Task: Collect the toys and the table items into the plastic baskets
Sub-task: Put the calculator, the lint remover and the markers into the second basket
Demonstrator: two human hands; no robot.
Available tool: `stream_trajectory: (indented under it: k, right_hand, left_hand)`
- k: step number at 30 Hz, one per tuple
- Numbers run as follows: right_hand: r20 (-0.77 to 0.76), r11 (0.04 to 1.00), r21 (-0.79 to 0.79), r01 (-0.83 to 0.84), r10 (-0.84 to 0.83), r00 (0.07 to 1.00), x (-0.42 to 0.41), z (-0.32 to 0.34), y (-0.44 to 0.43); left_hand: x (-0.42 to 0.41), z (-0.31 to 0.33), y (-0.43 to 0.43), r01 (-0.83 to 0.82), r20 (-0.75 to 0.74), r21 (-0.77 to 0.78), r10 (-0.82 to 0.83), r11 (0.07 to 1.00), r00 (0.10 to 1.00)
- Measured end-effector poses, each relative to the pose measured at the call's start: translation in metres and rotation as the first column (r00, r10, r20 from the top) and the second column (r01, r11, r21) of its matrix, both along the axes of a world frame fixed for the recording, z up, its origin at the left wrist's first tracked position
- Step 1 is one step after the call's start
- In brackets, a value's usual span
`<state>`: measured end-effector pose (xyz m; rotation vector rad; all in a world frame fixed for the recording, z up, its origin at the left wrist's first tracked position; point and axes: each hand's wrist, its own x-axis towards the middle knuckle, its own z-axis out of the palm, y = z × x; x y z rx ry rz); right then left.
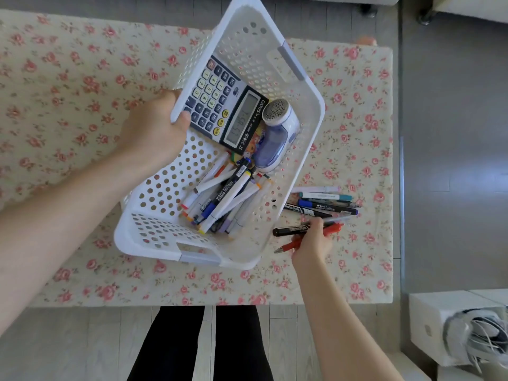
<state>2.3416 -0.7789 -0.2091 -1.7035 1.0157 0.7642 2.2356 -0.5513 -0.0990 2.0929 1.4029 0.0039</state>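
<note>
Far basket (264, 70) corner beyond top edge

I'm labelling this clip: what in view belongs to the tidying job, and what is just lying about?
Job: white basket gripped by left hand; calculator, lint shaver and markers inside it; loose pens beside it; black marker and red pen in right hand.
Lying about: white box on the floor; floral tablecloth.

Basket (165, 188): white moulded plastic, perforated, smooth with a low sheen. Inside the basket: calculator (228, 111), plastic casing with a silvery metal-look faceplate and glossy display window; lint shaver (277, 133), glossy white and translucent lilac plastic with a fine metal mesh head; markers (228, 193), smooth plastic barrels. Right of the basket: pens (327, 209), glossy plastic. Under the basket: tablecloth (68, 92), matt floral cloth.
</note>
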Motion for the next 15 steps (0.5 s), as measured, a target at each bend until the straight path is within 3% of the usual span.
stream_trajectory:
  k: [3, 7, 11, 15]
  right_hand:
    - [0.156, 0.984, 0.118, -0.135, 0.116, 0.981, -0.017, 0.030, 0.023]
    - [0.295, 0.875, 0.132, -0.466, 0.414, 0.861, -0.042, 0.048, 0.059]
    - [0.182, 0.768, 0.210, -0.605, 0.577, 0.796, -0.072, 0.043, 0.097]
    - [0.024, 0.754, 0.169, -0.635, 0.641, 0.768, -0.097, 0.025, 0.123]
  left_hand:
    - [-0.002, 0.001, 0.002, -0.003, 0.022, -0.035, 0.004, 0.999, 1.000]
    - [-0.006, 0.004, 0.006, 0.057, 0.054, -0.094, -0.052, 0.994, 0.997]
    - [-0.022, -0.003, 0.007, 0.139, 0.033, -0.130, -0.135, 0.982, 0.990]
    - [-0.028, -0.005, 0.008, 0.124, 0.103, -0.187, -0.107, 0.974, 0.989]
